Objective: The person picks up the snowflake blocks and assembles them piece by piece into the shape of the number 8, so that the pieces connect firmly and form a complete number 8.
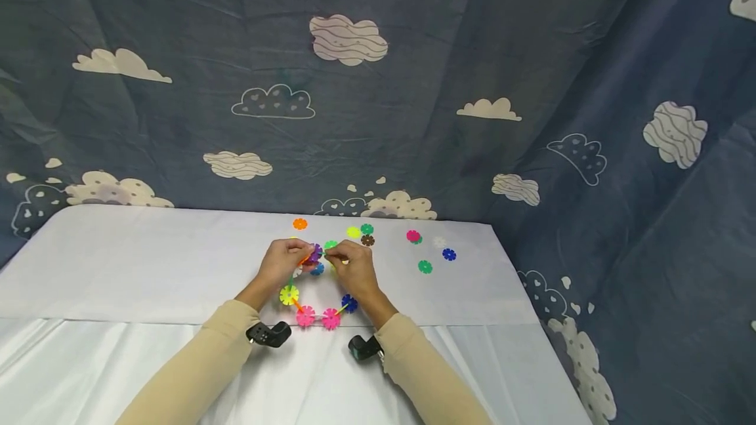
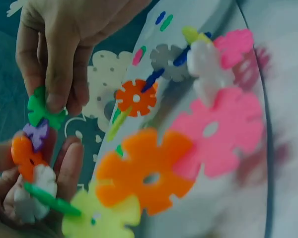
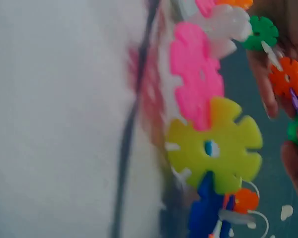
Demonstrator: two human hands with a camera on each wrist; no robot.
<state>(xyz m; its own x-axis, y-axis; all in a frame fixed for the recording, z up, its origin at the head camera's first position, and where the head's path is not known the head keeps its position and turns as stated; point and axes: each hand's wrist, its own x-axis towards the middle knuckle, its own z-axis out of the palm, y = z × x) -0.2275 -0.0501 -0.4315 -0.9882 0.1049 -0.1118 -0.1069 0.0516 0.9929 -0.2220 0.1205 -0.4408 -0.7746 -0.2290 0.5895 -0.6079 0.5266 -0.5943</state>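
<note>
A chain of slotted plastic snowflake discs hangs in a loop between the two hands. My left hand (image 1: 280,264) holds one end, its fingers around an orange disc (image 2: 26,156) and a white disc (image 2: 35,198). A purple disc (image 2: 37,134) sits slotted beyond the orange one. With thumb and fingertips, my right hand (image 1: 357,271) pinches a green disc (image 2: 42,110) right at the purple disc's edge. Lower in the loop come a yellow disc (image 1: 289,295), two pink discs (image 1: 305,316) and a dark blue disc (image 1: 350,303).
Loose discs lie on the white table (image 1: 147,267) beyond the hands, among them an orange disc (image 1: 300,223) and a brown disc (image 1: 367,240). Farther right are a green disc (image 1: 425,267) and a blue disc (image 1: 449,254). A cloud-patterned curtain (image 1: 390,117) hangs behind the table.
</note>
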